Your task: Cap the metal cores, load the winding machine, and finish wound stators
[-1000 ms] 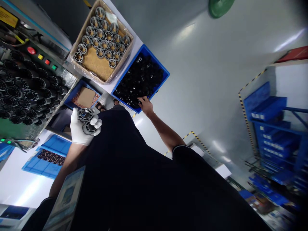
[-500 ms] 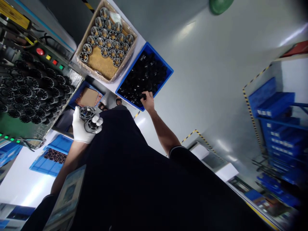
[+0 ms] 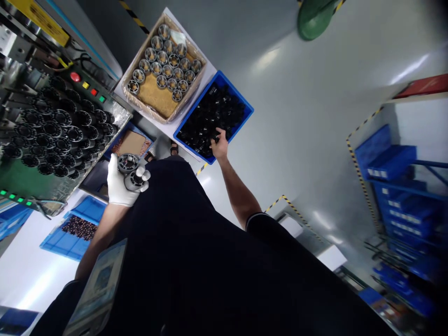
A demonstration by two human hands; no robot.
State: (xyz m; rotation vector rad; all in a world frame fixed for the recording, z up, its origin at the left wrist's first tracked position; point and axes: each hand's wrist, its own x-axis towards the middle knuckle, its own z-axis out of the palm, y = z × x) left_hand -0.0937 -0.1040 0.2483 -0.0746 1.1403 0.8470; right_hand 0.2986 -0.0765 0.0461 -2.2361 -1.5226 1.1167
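Two short metal rings [image 3: 128,163] sit side by side in our white-gloved left hand [image 3: 121,189], just beside our dark shirt [image 3: 196,261], its fingers curled around them. Both turn their slotted ends up toward our eyes, so the axis through each bore runs roughly along our line of sight; the one nearer the fingertips leans slightly, baring some of its outer wall.

Our bare right hand [image 3: 220,147] reaches over the edge of a blue bin [image 3: 241,122], thumb and forefinger bent and parted among shiny black parts [image 3: 213,114]; we cannot tell whether a piece is pinched between them. The parts lie jumbled, and we cannot make out which way any single one points.

Next to the bin, a plastic-lined carton [image 3: 157,105] holds similar ring pieces [image 3: 168,71] on end, bores upward, in slanting rows. On our left, dark cylinders [image 3: 52,128] crowd a green machine table [image 3: 35,184], toothed ends facing us, near a red button [image 3: 75,77].
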